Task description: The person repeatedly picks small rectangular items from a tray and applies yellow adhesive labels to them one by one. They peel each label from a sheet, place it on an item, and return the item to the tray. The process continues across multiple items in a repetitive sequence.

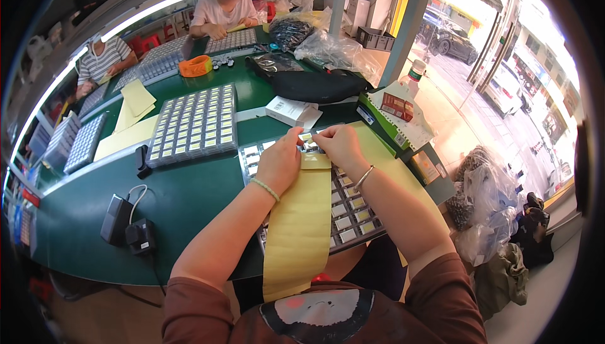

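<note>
My left hand (280,159) holds a long yellow paper sheet (298,230) near its folded upper end. The sheet hangs over the table edge towards my lap. My right hand (342,147) has thumb and fingertips drawn together beside the left fingertips; whether something thin sits between them is too small to tell. Under both hands lies a compartment tray (357,207) of small square pieces, some with yellow faces and some white. Part of the tray is hidden by the sheet and my hands. A second yellow sheet (416,192) lies under my right forearm.
Another filled tray (194,124) stands left on the green table (189,211), with black power adapters (140,236) nearer me. A black pouch (316,86), a white box (290,111) and a green box (383,119) stand beyond. Two people work across the table. Plastic bags (487,202) lie right.
</note>
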Available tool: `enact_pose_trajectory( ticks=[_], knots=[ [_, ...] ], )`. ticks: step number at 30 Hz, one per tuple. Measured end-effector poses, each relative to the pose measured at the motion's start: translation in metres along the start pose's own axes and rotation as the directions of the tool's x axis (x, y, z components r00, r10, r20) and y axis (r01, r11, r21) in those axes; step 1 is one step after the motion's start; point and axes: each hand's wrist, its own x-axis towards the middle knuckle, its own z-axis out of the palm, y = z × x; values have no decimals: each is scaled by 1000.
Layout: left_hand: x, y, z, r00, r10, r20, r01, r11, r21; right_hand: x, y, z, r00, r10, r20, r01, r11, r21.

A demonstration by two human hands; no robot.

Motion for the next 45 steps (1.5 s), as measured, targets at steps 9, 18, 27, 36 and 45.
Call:
enact_pose_trajectory(
  ticks=[9,18,27,36,45],
  knots=[
    [-1,-4,1,1000,9,-7,-9,1000,27,-10,-1,11,997,-10,-75,0,991,-137],
    [-1,-1,1,1000,5,-3,-5,1000,28,-11,-4,10,996,-2,-88,-14,983,-182],
    [0,5,-4,995,21,94,-33,991,133,-12,-3,11,991,-123,-62,101,954,-281],
    [-1,3,-4,996,14,93,-27,990,141,2,9,7,981,-167,-94,138,956,-257],
    [0,4,-4,996,58,-71,-66,991,-116,-7,-18,-27,974,-95,208,127,980,-151]
  ],
)
